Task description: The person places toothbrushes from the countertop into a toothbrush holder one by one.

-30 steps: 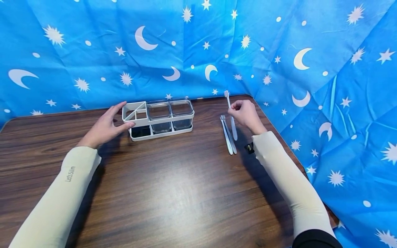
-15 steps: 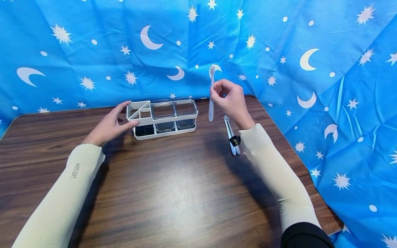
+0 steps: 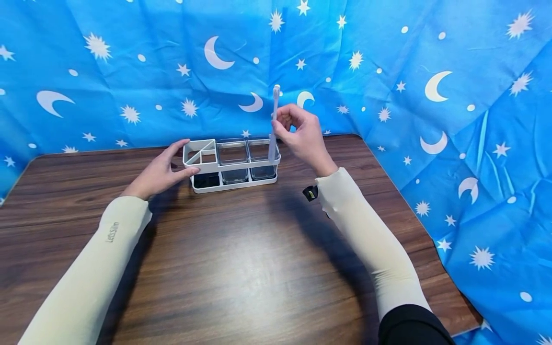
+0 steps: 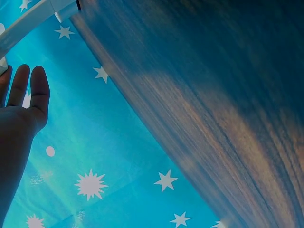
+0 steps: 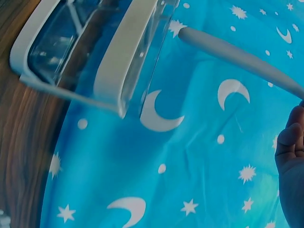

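Observation:
Between thumb and fingers my right hand (image 3: 301,136) pinches a pale grey toothbrush (image 3: 273,129), held upright with its head on top. In the right wrist view, the handle end (image 5: 204,42) stands apart from the clear cup, above its rim. A white toothbrush holder (image 3: 207,168) stands at the back of the table; its left part has a divided top, and two clear cups (image 3: 233,155) sit in the rest. My left hand (image 3: 159,172) grips the holder's left end, thumb at the front and forefinger at the back corner. Other fingers extend loosely in the left wrist view.
The wooden table (image 3: 215,268) ends at a blue cloth (image 3: 164,62) with moons and stars behind and right. A black strap (image 3: 310,193) sticks out by the right sleeve (image 3: 366,239). That sleeve covers the spot where two other toothbrushes lay.
My right hand has lifted the toothbrush from beside the other two, turned it upright and carried it left to the holder's right-hand cup. My left hand keeps its place on the holder.

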A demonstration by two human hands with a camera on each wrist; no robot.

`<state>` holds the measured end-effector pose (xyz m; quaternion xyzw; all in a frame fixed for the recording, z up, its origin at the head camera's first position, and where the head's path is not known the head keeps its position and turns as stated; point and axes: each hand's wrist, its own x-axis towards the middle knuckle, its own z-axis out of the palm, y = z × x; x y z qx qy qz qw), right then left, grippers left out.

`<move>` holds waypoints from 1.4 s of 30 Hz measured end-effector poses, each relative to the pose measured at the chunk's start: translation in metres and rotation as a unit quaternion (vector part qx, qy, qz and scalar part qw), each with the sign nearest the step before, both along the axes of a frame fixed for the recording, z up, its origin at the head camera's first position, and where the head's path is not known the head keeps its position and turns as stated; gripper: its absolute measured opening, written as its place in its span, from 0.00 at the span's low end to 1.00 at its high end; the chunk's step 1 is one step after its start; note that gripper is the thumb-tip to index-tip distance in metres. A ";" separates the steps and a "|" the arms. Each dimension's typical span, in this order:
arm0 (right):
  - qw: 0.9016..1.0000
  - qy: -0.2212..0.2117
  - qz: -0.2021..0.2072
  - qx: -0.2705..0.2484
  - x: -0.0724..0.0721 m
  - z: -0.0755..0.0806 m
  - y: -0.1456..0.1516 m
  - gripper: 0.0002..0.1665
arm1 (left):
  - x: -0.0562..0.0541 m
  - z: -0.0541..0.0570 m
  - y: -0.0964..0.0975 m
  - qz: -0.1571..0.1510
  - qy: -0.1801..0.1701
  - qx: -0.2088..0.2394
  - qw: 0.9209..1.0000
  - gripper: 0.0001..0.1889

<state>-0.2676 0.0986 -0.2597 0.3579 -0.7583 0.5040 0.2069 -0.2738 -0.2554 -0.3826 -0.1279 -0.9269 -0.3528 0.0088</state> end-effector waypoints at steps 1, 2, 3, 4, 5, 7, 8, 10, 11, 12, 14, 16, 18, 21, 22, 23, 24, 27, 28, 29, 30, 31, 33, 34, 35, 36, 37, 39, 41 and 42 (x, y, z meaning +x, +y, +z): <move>1.000 0.001 0.002 0.001 0.001 0.000 -0.003 0.05 | 0.000 0.000 0.000 0.000 -0.001 0.001 1.000 0.46; 1.000 -0.003 0.004 0.001 0.001 0.000 -0.006 0.05 | -0.001 -0.001 0.000 0.000 -0.001 0.003 1.000 0.46; 1.000 -0.006 0.006 0.001 0.002 0.001 -0.009 0.05 | -0.001 -0.001 0.000 0.000 -0.001 0.004 1.000 0.46; 1.000 -0.005 0.009 -0.001 0.002 0.001 -0.012 0.05 | -0.001 -0.002 0.000 -0.001 -0.001 0.006 1.000 0.46; 1.000 -0.005 0.011 -0.001 0.002 0.001 -0.015 0.05 | -0.001 -0.002 0.000 -0.001 0.000 0.007 1.000 0.46; 1.000 -0.007 0.016 -0.005 0.003 0.001 -0.022 0.05 | -0.001 -0.002 0.000 -0.001 0.003 0.007 1.000 0.46; 1.000 -0.011 0.017 -0.006 0.003 0.001 -0.025 0.05 | -0.001 -0.002 0.000 -0.002 0.004 0.007 1.000 0.46; 1.000 -0.010 0.022 -0.006 0.004 0.002 -0.032 0.06 | -0.002 -0.002 0.000 -0.002 0.007 0.008 1.000 0.46; 1.000 -0.010 0.025 -0.006 0.005 0.003 -0.036 0.06 | -0.002 -0.002 0.000 -0.003 0.008 0.007 1.000 0.46; 1.000 -0.009 0.028 -0.006 0.006 0.004 -0.040 0.06 | -0.002 -0.002 0.000 -0.003 0.008 0.007 1.000 0.46; 0.999 -0.002 0.037 -0.006 0.008 0.005 -0.047 0.06 | -0.002 -0.001 0.000 -0.002 0.006 0.004 1.000 0.46; 0.999 0.009 0.049 -0.008 0.010 0.006 -0.055 0.07 | -0.001 0.000 0.000 0.001 0.002 0.002 1.000 0.46; 0.998 0.015 0.057 -0.008 0.010 0.006 -0.062 0.07 | -0.001 0.000 0.000 0.003 -0.001 0.001 1.000 0.46; 0.998 0.019 0.059 -0.007 0.002 0.000 -0.073 0.07 | -0.002 0.001 0.000 0.003 -0.001 0.008 1.000 0.47; 0.998 0.020 0.058 -0.006 -0.003 -0.003 -0.076 0.07 | -0.002 0.001 0.000 0.002 0.001 0.011 1.000 0.47; 0.998 0.017 0.054 -0.004 -0.007 -0.006 -0.079 0.08 | -0.002 0.001 0.000 0.001 0.003 0.014 1.000 0.47; 0.999 0.017 0.051 -0.001 -0.011 -0.009 -0.082 0.08 | -0.002 0.001 0.000 -0.001 0.004 0.015 1.000 0.47; 0.999 0.015 0.048 0.007 -0.020 -0.018 -0.090 0.09 | -0.003 0.001 0.000 -0.001 0.006 0.016 1.000 0.47; 0.999 0.014 0.046 0.012 -0.021 -0.019 -0.093 0.10 | -0.003 0.001 0.001 0.000 0.004 0.014 1.000 0.47; 0.999 0.014 0.044 0.016 -0.021 -0.021 -0.095 0.10 | -0.003 0.000 0.001 0.001 0.002 0.013 1.000 0.47; 0.999 0.015 0.044 0.021 -0.022 -0.022 -0.097 0.10 | -0.003 0.000 0.001 0.002 0.000 0.012 1.000 0.47; 0.999 0.014 0.043 0.025 -0.022 -0.023 -0.098 0.10 | -0.003 0.000 0.001 0.003 -0.001 0.011 1.000 0.47; 0.998 0.009 0.044 0.031 -0.021 -0.026 -0.101 0.10 | -0.003 0.000 0.001 0.004 -0.002 0.009 1.000 0.47; 0.998 0.006 0.045 0.034 -0.021 -0.027 -0.102 0.10 | -0.003 0.000 0.001 0.003 -0.003 0.011 1.000 0.47; 0.998 0.002 0.047 0.035 -0.020 -0.028 -0.103 0.09 | -0.003 0.000 0.000 0.003 -0.004 0.012 1.000 0.47; 0.998 -0.002 0.049 0.037 -0.020 -0.029 -0.105 0.09 | -0.003 0.000 0.000 0.002 -0.004 0.014 1.000 0.47; 0.998 -0.005 0.050 0.040 -0.020 -0.030 -0.106 0.09 | -0.003 0.000 0.000 0.001 -0.003 0.015 1.000 0.46; 0.997 -0.010 0.054 0.047 -0.021 -0.033 -0.108 0.09 | -0.003 0.000 0.000 -0.001 0.000 0.019 1.000 0.46; 0.997 -0.008 0.059 0.055 -0.022 -0.036 -0.111 0.09 | -0.004 0.000 0.000 -0.004 0.002 0.023 1.000 0.45; 0.996 -0.007 0.059 0.061 -0.023 -0.038 -0.113 0.09 | -0.004 0.000 0.000 -0.005 0.005 0.024 1.000 0.45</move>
